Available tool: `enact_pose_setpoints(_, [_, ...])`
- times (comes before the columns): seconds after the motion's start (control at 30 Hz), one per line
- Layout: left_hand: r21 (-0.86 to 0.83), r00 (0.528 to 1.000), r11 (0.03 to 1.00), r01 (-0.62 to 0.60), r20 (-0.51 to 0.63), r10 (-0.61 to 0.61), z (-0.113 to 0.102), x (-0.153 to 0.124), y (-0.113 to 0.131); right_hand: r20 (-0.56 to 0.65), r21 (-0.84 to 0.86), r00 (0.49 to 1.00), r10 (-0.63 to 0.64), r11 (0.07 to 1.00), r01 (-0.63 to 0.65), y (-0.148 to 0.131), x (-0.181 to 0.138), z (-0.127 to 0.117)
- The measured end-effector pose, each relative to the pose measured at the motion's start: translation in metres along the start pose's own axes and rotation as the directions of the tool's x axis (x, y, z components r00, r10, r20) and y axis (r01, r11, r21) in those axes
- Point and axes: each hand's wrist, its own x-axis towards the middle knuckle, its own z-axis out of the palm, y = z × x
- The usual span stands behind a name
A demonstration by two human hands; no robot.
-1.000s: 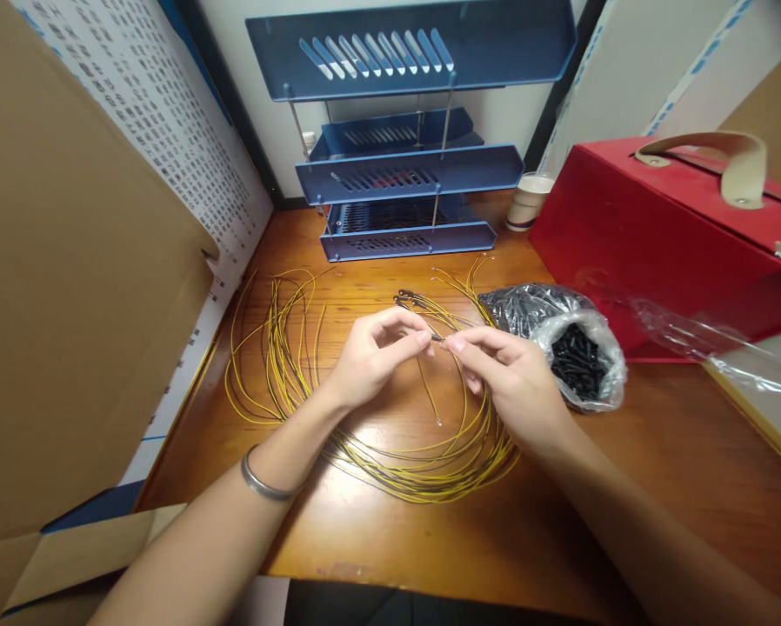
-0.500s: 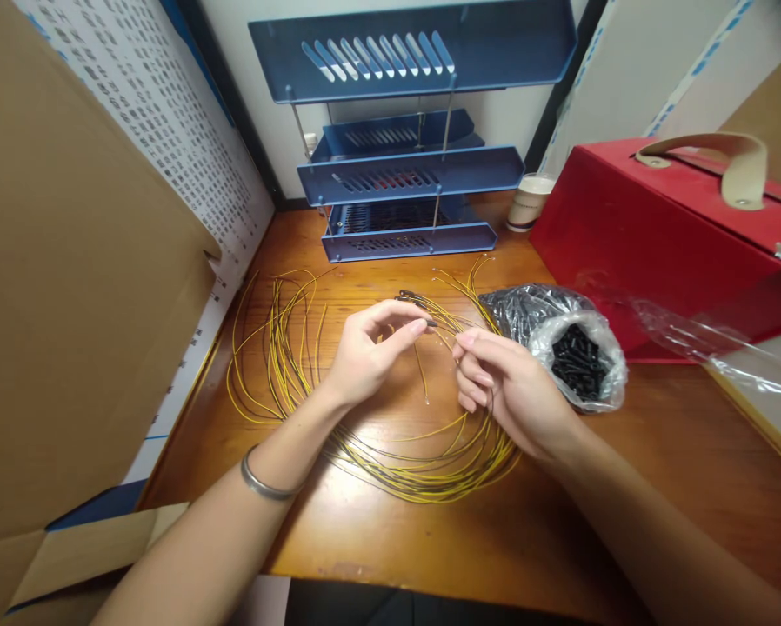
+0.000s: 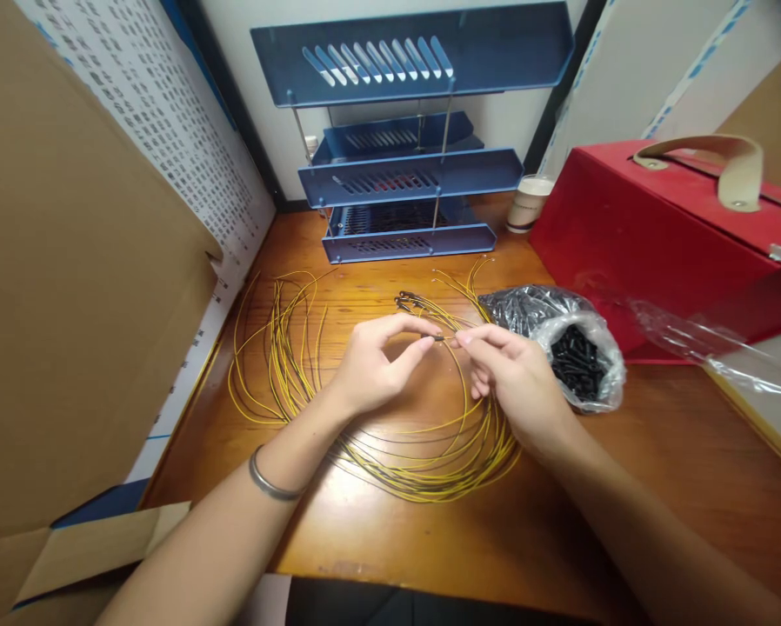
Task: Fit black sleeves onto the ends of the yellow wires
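Observation:
Between thumb and fingertips my left hand (image 3: 383, 358) pinches a small black sleeve (image 3: 438, 338). Just to its right, my right hand (image 3: 509, 363) is closed in a pinch on a thin yellow wire (image 3: 449, 338), whose end meets the sleeve. I cannot tell how far the wire sits inside it. Below and around both hands a loose coil of yellow and dark wires (image 3: 423, 487) lies on the wooden table. Several wire ends behind the hands carry black sleeves (image 3: 406, 300). Other ends at the back right show small bare metal tips (image 3: 488, 259).
An open plastic bag of black sleeves (image 3: 578, 361) stands right of my right hand. Behind it are a red case (image 3: 651, 252) and a paper cup (image 3: 529, 204). A blue tiered tray (image 3: 410, 243) stands at the back, with a cardboard box (image 3: 83, 287) on the left.
Both hands have shifted slightly right and come closer together. The black sleeve and the wire end, apart before, now meet. The dangling wire end below my hands no longer shows there.

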Motion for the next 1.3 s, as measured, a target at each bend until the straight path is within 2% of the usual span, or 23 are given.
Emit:
enact_pose_setpoints(0.1, [0.126, 0.997, 0.989, -0.072, 0.035, 0.068, 0.001, -0.001, 0.000, -0.075, -0.226, 0.988, -0.136, 0.967, 0.116, -0.001, 0.001, -0.001])
enact_pose_setpoints(0.17, [0.164, 0.991, 0.978, -0.132, 0.020, 0.130, 0.000, -0.001, 0.000, -0.075, -0.266, 0.984, -0.164, 0.954, 0.139, -0.002, 0.001, -0.001])
enact_pose_setpoints(0.3, [0.203, 0.974, 0.952, -0.228, 0.034, 0.226, -0.004, -0.001, 0.001, -0.045, -0.232, 0.986, -0.158, 0.962, 0.143, -0.003, 0.001, -0.003])
enact_pose_setpoints(0.67, [0.295, 0.947, 0.900, -0.322, 0.109, 0.303, -0.007, -0.002, -0.004, 0.000, -0.269, 0.989, -0.147, 0.953, 0.142, -0.002, 0.000, -0.001])
enact_pose_setpoints(0.83, [0.273, 0.938, 0.898, -0.345, 0.122, 0.323, -0.008, -0.002, -0.005, 0.051, -0.283, 0.987, -0.153, 0.946, 0.161, -0.001, -0.001, -0.001])
enact_pose_setpoints(1.03, [0.328, 0.948, 0.889, -0.319, 0.119, 0.296, -0.012, 0.000, -0.006, 0.004, -0.251, 0.990, -0.144, 0.958, 0.141, -0.002, 0.000, -0.002])
enact_pose_setpoints(1.2, [0.304, 0.929, 0.877, -0.371, 0.132, 0.347, -0.012, -0.001, -0.006, 0.052, -0.244, 0.987, -0.154, 0.956, 0.162, -0.002, 0.000, -0.001])
enact_pose_setpoints(1.3, [0.308, 0.933, 0.881, -0.360, 0.135, 0.334, -0.012, -0.001, -0.005, 0.057, -0.235, 0.987, -0.150, 0.959, 0.159, -0.002, -0.001, 0.000])
